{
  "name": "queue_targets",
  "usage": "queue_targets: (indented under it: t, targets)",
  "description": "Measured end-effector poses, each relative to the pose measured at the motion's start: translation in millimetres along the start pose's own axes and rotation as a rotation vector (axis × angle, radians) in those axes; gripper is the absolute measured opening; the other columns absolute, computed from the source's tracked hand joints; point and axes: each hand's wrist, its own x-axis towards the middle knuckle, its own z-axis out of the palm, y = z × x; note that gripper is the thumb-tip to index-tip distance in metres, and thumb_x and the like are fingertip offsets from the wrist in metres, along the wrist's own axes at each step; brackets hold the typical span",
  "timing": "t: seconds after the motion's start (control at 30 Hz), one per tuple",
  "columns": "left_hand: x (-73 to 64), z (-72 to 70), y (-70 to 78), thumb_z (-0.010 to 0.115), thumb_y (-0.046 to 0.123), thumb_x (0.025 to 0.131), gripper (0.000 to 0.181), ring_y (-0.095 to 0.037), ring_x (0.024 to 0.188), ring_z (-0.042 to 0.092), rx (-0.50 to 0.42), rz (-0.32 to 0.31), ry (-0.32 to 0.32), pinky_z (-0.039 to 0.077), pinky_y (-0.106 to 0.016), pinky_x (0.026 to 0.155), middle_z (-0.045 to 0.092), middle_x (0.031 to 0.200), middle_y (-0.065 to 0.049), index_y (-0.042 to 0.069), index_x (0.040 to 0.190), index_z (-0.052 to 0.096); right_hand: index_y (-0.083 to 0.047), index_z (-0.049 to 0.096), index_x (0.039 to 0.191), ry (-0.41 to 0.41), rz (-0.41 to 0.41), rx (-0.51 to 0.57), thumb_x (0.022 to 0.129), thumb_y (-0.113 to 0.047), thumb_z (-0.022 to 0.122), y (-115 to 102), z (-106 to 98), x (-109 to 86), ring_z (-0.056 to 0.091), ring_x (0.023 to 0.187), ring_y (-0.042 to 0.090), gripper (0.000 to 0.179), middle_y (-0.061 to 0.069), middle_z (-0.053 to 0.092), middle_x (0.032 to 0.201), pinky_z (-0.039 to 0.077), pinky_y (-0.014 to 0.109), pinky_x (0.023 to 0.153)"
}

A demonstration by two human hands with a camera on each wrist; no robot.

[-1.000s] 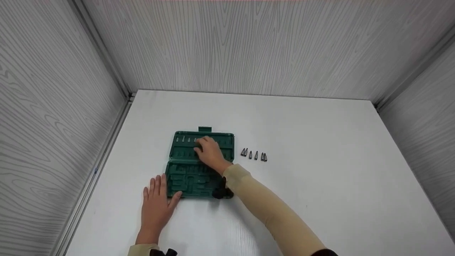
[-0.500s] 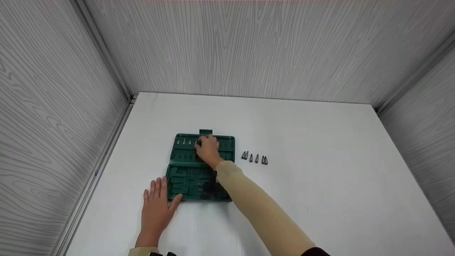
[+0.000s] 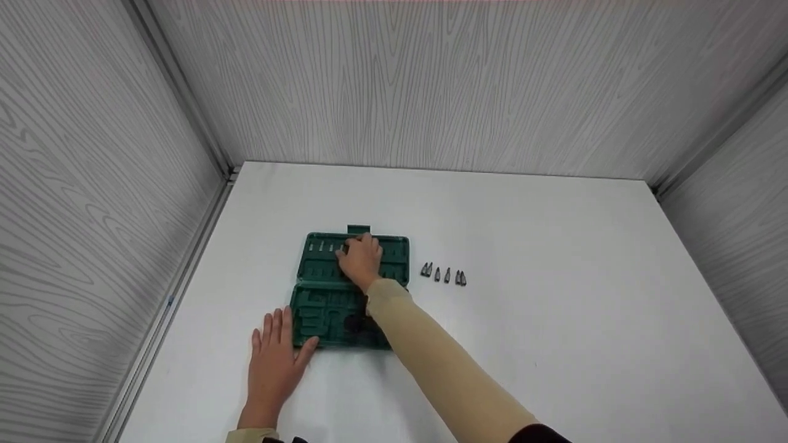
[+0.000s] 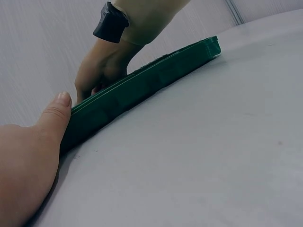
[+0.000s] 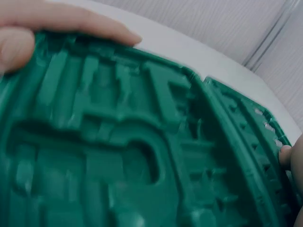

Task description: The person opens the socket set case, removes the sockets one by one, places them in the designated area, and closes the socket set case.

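Observation:
A green plastic bit case point(image 3: 314, 312) lies opened flat on the white table, with moulded slots in both halves. My left hand point(image 3: 269, 372) rests at its near left corner, fingers straight along the side and thumb over the front edge. Over the far half, my right hand point(image 3: 362, 259) has its fingers curled down and pinches a small screwdriver bit point(image 3: 342, 247) at the slot row, mostly hidden by the fingers. Several silver bits point(image 3: 321, 246) sit in that row to its left. The right wrist view shows the thumb point(image 5: 285, 157) beside the row.
Several dark pointed bits point(image 3: 447, 275) stand or lie in a loose row on the table point(image 3: 554, 277), right of the case. A latch tab point(image 3: 359, 229) sticks out from the case's far edge. Grey wood-grain panels point(image 3: 431, 86) wall in the table behind and at both sides.
My right forearm has swung a little to the left, and the right fingers have drawn closer together at the slot row. The left hand stays at the case corner.

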Motion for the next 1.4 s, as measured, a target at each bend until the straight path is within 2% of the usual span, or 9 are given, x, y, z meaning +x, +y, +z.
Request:
queue_targets:
  t: [0.23,0.43,0.6,0.8,1.03,1.3,1.4]
  targets:
    - [0.4,-0.7,-0.9,0.037,0.065,0.090,0.088,-0.037,0.138,0.012,0.003,0.015,0.006,0.007,-0.055,0.108,0.021,0.150,-0.022,0.002,0.148,0.017,-0.010,0.062,0.119,-0.068,0.058,0.026,0.093,-0.030,0.058,-2.5,-4.5,4.1,0.037,0.114,0.025,0.034,0.009,0.047,0.124,0.026,0.040,0.100]
    - [-1.9,0.3,-3.4,0.036,0.065,0.090,0.088,-0.037,0.139,0.011,0.003,0.002,0.001,0.006,-0.055,0.108,0.020,0.150,-0.022,0.003,0.148,0.016,-0.011,0.060,0.115,-0.094,0.067,0.094,0.093,-0.027,0.058,-5.1,-4.4,3.2,0.036,0.110,0.024,0.027,0.008,0.045,0.121,0.024,0.040,0.099]
    - [-0.9,0.6,-5.6,0.034,0.067,0.089,0.089,-0.037,0.139,0.010,0.010,-0.006,-0.011,0.005,-0.055,0.108,0.020,0.150,-0.022,0.003,0.148,0.016,-0.014,0.055,0.111,-0.078,0.057,0.111,0.093,-0.026,0.058,-4.8,-1.4,2.2,0.036,0.104,0.023,0.022,0.006,0.044,0.116,0.025,0.039,0.096]
    - [0.2,0.3,-3.8,0.034,0.067,0.089,0.089,-0.036,0.139,0.010,0.009,-0.008,-0.010,0.005,-0.055,0.108,0.019,0.150,-0.022,0.003,0.148,0.016,-0.013,0.058,0.112,-0.062,0.034,0.070,0.094,-0.029,0.055,-2.3,0.2,2.8,0.036,0.110,0.023,0.024,0.007,0.044,0.120,0.024,0.041,0.100]
    - [0.6,0.5,-2.1,0.036,0.065,0.090,0.087,-0.036,0.139,0.011,0.000,-0.002,0.011,0.006,-0.054,0.109,0.020,0.150,-0.021,0.003,0.148,0.017,-0.016,0.061,0.110,-0.014,0.000,0.077,0.094,-0.028,0.056,-0.8,-0.1,3.7,0.038,0.108,0.023,0.021,0.006,0.047,0.117,0.027,0.041,0.098]
    - [1.0,1.5,-0.7,0.037,0.065,0.089,0.087,-0.037,0.138,0.013,0.003,0.014,0.024,0.007,-0.055,0.108,0.022,0.149,-0.022,0.003,0.148,0.018,-0.015,0.057,0.117,0.037,0.036,0.141,0.096,-0.031,0.051,1.5,-2.5,5.8,0.042,0.106,0.023,0.027,0.006,0.052,0.112,0.028,0.042,0.098]
    - [1.4,1.4,-2.0,0.038,0.064,0.090,0.086,-0.036,0.139,0.013,0.001,0.013,0.034,0.007,-0.054,0.109,0.022,0.150,-0.021,0.003,0.148,0.018,-0.013,0.057,0.114,0.045,0.010,0.158,0.096,-0.031,0.052,1.9,-3.3,6.4,0.045,0.103,0.023,0.025,0.006,0.054,0.108,0.030,0.042,0.095]
